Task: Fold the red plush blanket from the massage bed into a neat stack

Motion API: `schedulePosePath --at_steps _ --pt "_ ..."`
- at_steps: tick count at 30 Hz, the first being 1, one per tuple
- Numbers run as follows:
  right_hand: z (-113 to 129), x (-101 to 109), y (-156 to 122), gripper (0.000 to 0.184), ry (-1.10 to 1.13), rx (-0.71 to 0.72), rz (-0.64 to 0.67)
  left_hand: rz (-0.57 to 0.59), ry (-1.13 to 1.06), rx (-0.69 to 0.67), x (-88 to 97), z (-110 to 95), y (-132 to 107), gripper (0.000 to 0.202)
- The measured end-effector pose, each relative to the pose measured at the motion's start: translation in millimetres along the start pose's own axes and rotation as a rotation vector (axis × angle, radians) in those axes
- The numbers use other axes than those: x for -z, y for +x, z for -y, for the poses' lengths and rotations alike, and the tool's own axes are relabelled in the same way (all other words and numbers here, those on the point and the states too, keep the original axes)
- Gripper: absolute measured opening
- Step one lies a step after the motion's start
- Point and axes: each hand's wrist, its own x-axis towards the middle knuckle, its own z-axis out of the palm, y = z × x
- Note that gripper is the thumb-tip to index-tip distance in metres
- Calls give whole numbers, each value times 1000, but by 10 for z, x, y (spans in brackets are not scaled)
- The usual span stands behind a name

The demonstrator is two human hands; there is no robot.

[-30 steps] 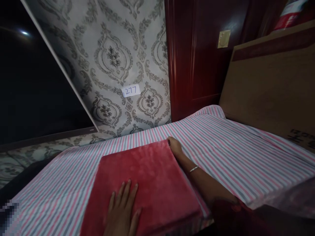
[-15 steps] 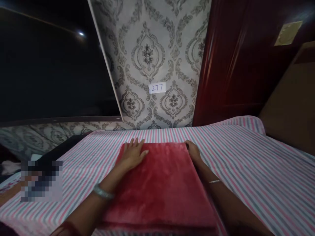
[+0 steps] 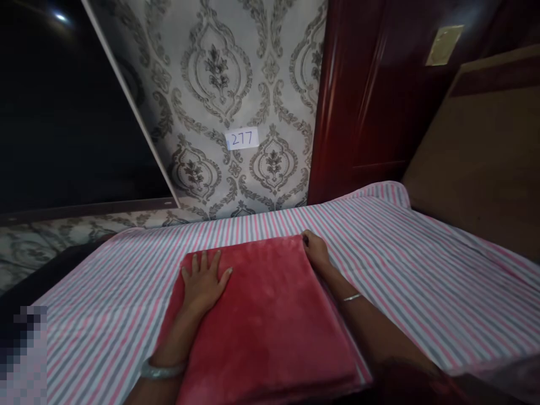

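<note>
A plush red blanket, folded into a thick square, lies in front of me on a striped sheet. My left hand rests flat on its upper left part, fingers spread, with a pale green bangle on the wrist. At the far right corner, my right hand has its fingers curled round the blanket's edge. A thin silver bracelet is on that wrist. The fold's right side shows a lighter layer at the near corner.
A large dark television stands at the back left. Patterned wallpaper carries a paper label reading 277. To the right are a dark red wooden panel and a large brown board or box. The lower left corner is pixelated.
My view has turned to the right, so the surroundings shift left. My left hand has moved slightly nearer and now lies flatter on the blanket. My right hand keeps the same corner.
</note>
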Motion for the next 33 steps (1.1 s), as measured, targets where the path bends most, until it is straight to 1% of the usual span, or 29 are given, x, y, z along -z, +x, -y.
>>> schedulePosePath --at_steps 5,8,10,12,14,16,18,19,21,23,25,27,28,30,31,32,33 --pt "-27 -40 18 11 10 -16 -9 -12 3 3 -28 8 6 69" --pt "-19 -25 11 12 48 -10 -8 -8 -10 5 -11 9 -1 68" --pt "27 35 -14 22 64 -11 -30 -3 -14 7 5 5 -4 69" --pt "133 133 -91 37 72 -8 -66 5 -14 6 18 -1 -6 69" --pt "302 236 -253 48 57 63 -70 3 -18 4 22 -4 -8 69" --pt "501 302 -504 57 -32 206 -14 -18 -29 -3 14 -2 -9 69" --pt "671 307 -804 65 -189 311 106 -41 -49 -13 -5 5 -10 69" --pt "728 289 -951 68 -273 315 182 -47 -60 -16 -17 8 -11 69" --pt "773 233 -1192 70 -393 260 324 -53 -81 -20 -35 10 -10 70" --pt "745 178 -1323 70 -446 216 400 -51 -91 -25 -31 8 -5 70" --pt "682 145 -1345 67 -443 207 397 -17 -102 -22 7 20 4 71" --pt "600 137 -1306 64 -399 238 369 41 -124 -32 73 76 8 71" --pt "552 141 -1285 62 -363 275 356 65 -138 -42 107 130 2 71" --pt "434 158 -1271 60 -260 347 320 76 -165 -52 157 298 -41 69" --pt "367 172 -1283 61 -197 349 291 71 -192 -40 165 406 -81 69" --pt "298 191 -1308 62 -127 318 254 66 -237 -9 160 521 -133 70" --pt "233 214 -1342 64 -54 250 210 60 -306 32 142 637 -196 72"
